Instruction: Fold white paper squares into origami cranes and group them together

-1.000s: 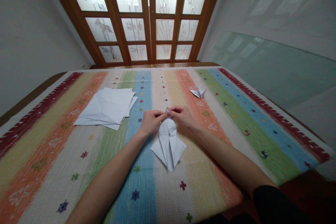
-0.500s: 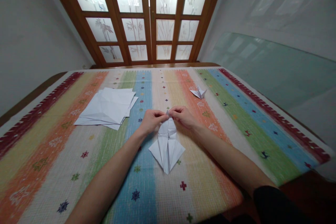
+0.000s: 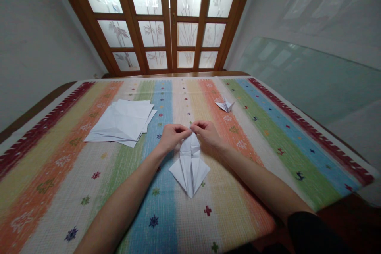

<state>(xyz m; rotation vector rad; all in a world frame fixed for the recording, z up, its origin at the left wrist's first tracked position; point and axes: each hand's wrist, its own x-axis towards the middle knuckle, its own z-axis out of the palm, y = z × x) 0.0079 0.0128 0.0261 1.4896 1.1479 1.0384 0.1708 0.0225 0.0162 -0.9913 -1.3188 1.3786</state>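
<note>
A white sheet of paper folded into a kite-like shape (image 3: 190,162) lies on the striped tablecloth in front of me, its wide pointed end toward me. My left hand (image 3: 174,135) pinches its far tip from the left, thumb and forefinger closed. From the right, my right hand (image 3: 207,131) pinches the same tip, the two hands' fingertips almost meeting. The fingers cover the tip itself. Creases and a centre slit run down the paper's length.
A loose stack of white paper sheets (image 3: 120,121) lies to the left. Farther back on the right sits a small folded paper crane (image 3: 225,105). The striped tablecloth (image 3: 232,214) covers the table, with wooden glass-paned doors (image 3: 170,43) beyond its far edge.
Both hands keep their pinch on the far tip, with only slight finger movement. The near point of the folded paper has shifted a little to the right.
</note>
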